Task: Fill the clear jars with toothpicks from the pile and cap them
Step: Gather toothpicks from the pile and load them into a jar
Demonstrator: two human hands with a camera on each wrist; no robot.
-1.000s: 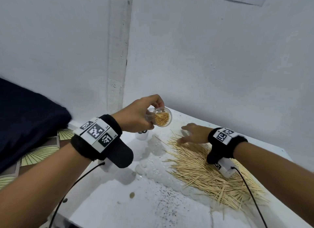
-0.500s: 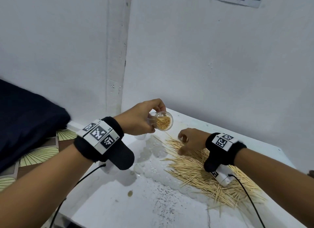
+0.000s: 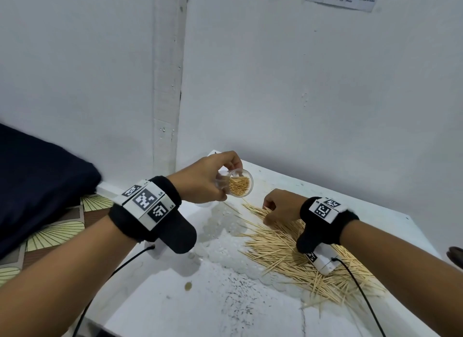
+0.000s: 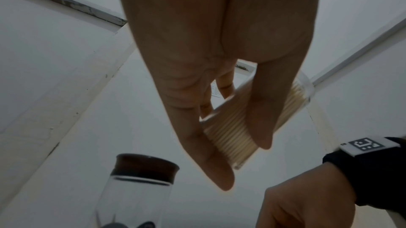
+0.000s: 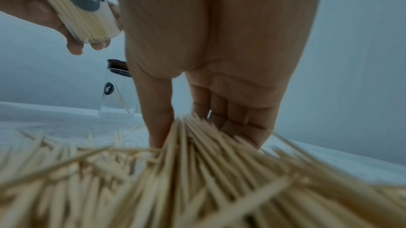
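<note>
My left hand (image 3: 220, 181) holds a clear jar (image 3: 239, 186) above the table, tilted so its open mouth faces me; it is packed with toothpicks. The left wrist view shows thumb and fingers (image 4: 211, 167) wrapped round the jar (image 4: 232, 138). My right hand (image 3: 269, 211) rests on the far end of the toothpick pile (image 3: 300, 249). Its thumb and curled fingers pinch a bunch of toothpicks (image 5: 189, 127) out of the pile (image 5: 197, 188). A second clear jar (image 5: 116, 96) with a dark cap stands behind, nearly empty, also in the left wrist view (image 4: 140, 188).
The white table (image 3: 200, 299) sits in a corner between white walls. A dark cushion (image 3: 37, 186) and a patterned surface (image 3: 50, 231) lie to the left. Wrist cables trail over the near table edge. A dark object (image 3: 456, 254) shows at the right edge.
My right hand drew back from the far side onto the pile, and its flat fingers curled round toothpicks. The left hand kept the jar almost still.
</note>
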